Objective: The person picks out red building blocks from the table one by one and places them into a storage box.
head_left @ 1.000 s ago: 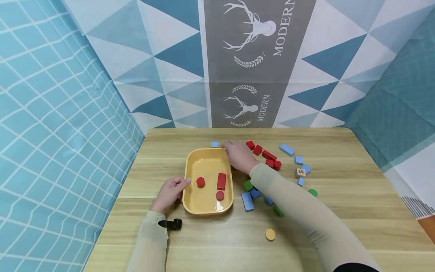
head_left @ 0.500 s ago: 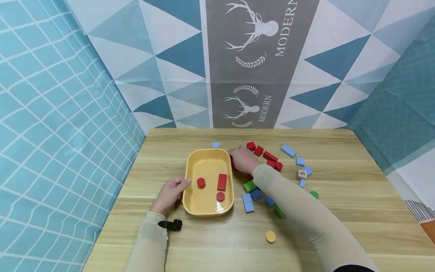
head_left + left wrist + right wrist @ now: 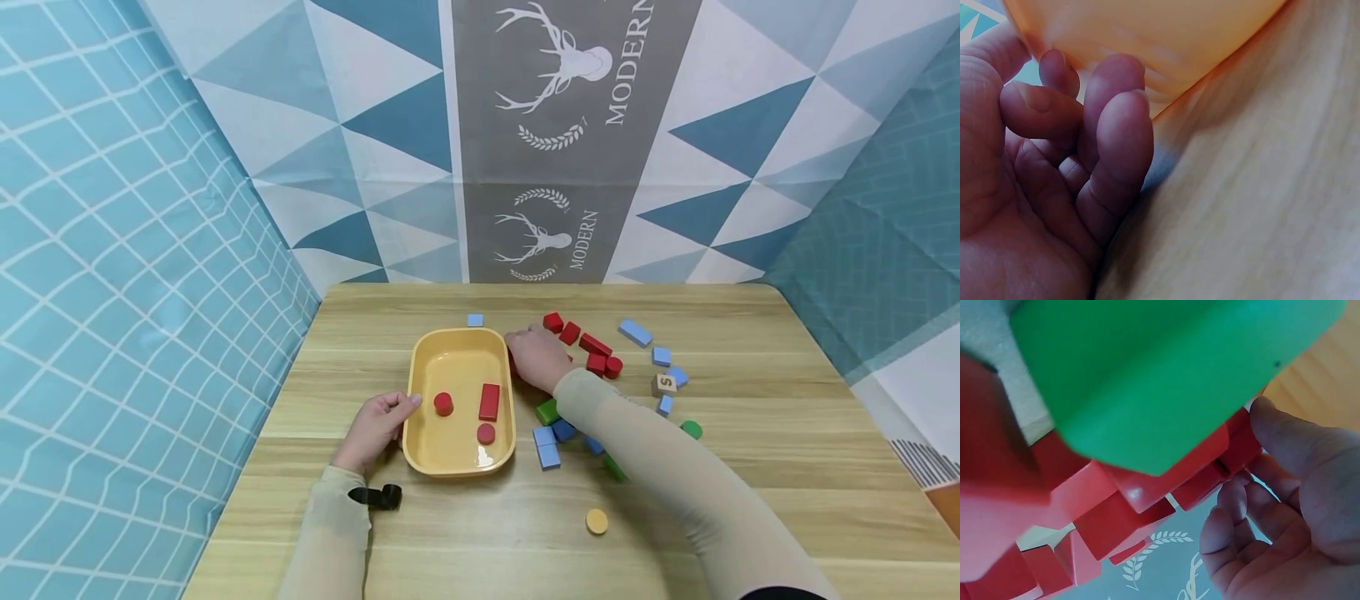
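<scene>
My left hand (image 3: 375, 429) grips the left rim of a yellow tray (image 3: 453, 362), thumb over the edge; in the left wrist view its other fingers curl beside the tray's outer wall. Inside the tray lie a red cylinder (image 3: 443, 404), a red rectangular block (image 3: 489, 402) and a red round block (image 3: 486, 433). Just right of the tray's far right corner is my right hand (image 3: 538, 358). The right wrist view shows its thumb and fingers pinching a red block (image 3: 1242, 445), mostly hidden in the head view. A green block (image 3: 1166, 375) looms close to that camera.
Several red blocks (image 3: 595, 344) lie right of my right hand. Blue blocks (image 3: 635, 332), a lettered wooden cube (image 3: 663, 384) and a green disc (image 3: 692, 429) are further right. Beneath the right forearm sit blue and green blocks (image 3: 547, 411). A yellow disc (image 3: 596, 522) lies nearer.
My right hand has moved from the tray's far right corner slightly right and nearer, to the red blocks beside the tray. The left hand and tray stay put.
</scene>
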Demonstrator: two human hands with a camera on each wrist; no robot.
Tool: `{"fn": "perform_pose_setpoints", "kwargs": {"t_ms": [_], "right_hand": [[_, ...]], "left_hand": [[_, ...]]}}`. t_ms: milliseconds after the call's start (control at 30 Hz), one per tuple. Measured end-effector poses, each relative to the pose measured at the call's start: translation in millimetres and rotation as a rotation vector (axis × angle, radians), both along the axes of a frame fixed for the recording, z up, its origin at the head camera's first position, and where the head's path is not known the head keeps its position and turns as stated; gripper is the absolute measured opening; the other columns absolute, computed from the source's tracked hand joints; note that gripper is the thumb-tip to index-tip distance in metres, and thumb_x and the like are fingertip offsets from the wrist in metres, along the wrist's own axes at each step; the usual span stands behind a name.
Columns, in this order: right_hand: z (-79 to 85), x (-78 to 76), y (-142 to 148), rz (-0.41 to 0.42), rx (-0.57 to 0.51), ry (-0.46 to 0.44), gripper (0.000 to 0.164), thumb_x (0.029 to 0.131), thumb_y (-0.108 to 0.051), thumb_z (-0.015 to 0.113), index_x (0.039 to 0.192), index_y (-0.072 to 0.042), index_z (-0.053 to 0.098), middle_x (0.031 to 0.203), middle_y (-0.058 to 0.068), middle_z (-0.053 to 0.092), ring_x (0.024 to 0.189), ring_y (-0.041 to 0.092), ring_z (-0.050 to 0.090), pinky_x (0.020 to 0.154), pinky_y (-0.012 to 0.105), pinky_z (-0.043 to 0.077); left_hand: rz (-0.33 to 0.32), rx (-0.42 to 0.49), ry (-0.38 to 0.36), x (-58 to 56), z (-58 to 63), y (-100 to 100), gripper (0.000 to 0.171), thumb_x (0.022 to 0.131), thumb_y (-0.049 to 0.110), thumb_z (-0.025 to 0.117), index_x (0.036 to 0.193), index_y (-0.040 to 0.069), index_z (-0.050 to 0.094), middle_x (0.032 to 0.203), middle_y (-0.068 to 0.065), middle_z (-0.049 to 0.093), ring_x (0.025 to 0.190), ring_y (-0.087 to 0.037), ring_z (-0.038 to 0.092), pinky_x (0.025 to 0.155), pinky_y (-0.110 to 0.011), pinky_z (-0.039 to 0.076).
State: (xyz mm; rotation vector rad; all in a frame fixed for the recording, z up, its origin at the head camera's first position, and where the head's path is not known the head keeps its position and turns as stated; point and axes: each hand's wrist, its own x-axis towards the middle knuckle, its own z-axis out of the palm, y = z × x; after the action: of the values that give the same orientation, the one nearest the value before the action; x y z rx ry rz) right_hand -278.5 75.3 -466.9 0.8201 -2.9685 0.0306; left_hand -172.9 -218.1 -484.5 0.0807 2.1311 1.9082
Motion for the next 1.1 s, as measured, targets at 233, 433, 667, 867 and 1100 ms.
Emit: {"fn": "perform_pose_setpoints", "kwargs": {"t_ms": [233, 433, 667, 867, 1100], "right_hand": [[1.1, 2.5, 1, -0.029, -0.002, -0.042, 0.012, 0.096, -0.016, 0.060, 0.104, -0.013, 0.068, 0.095, 0.002, 0.070, 0.083, 0.021, 0.054, 0.083, 0.035, 0.049], [1.3, 1.4, 3, -0.034, -0.020, -0.056, 0.017, 0.093, -0.022, 0.065, 0.107, -0.013, 0.069, 0.096, 0.002, 0.070, 0.082, 0.021, 0.051, 0.081, 0.036, 0.049], [23.7, -2.8, 12, -0.121, -0.117, 0.069, 0.035, 0.088, -0.034, 0.075, 0.112, -0.011, 0.068, 0.099, 0.006, 0.070, 0.089, 0.027, 0.053, 0.081, 0.044, 0.052], [51.1, 11.5, -2, -0.118, -0.338, 0.112, 0.047, 0.090, -0.047, 0.069, 0.122, -0.012, 0.064, 0.108, 0.004, 0.067, 0.095, 0.023, 0.050, 0.078, 0.040, 0.050], [29.4, 33.8, -24, 0.208, -0.222, 0.131, 0.043, 0.090, -0.042, 0.072, 0.120, -0.012, 0.064, 0.108, 0.001, 0.065, 0.096, 0.020, 0.049, 0.083, 0.035, 0.048]], "left_hand": [[0.000, -0.006, 0.001, 0.1, 0.7, 0, 0.053, 0.100, 0.028, 0.060, 0.098, -0.024, 0.050, 0.052, 0.003, 0.043, 0.048, -0.015, 0.046, 0.045, -0.024, 0.044], [0.002, -0.008, -0.003, 0.5, 1.4, 0, 0.054, 0.100, 0.029, 0.060, 0.098, -0.024, 0.050, 0.053, 0.003, 0.044, 0.048, -0.015, 0.046, 0.045, -0.024, 0.044], [0.003, -0.004, -0.012, 1.1, 2.2, 1, 0.054, 0.100, 0.029, 0.060, 0.098, -0.024, 0.050, 0.054, 0.000, 0.044, 0.049, -0.015, 0.047, 0.045, -0.024, 0.045], [-0.005, -0.019, 0.006, 0.3, 0.1, -1, 0.055, 0.100, 0.031, 0.060, 0.096, -0.023, 0.050, 0.054, -0.001, 0.043, 0.049, -0.016, 0.047, 0.045, -0.024, 0.045], [-0.017, -0.011, 0.011, -1.3, -3.2, -1, 0.054, 0.101, 0.029, 0.059, 0.097, -0.024, 0.047, 0.052, 0.003, 0.043, 0.049, -0.015, 0.047, 0.045, -0.024, 0.046]]}}
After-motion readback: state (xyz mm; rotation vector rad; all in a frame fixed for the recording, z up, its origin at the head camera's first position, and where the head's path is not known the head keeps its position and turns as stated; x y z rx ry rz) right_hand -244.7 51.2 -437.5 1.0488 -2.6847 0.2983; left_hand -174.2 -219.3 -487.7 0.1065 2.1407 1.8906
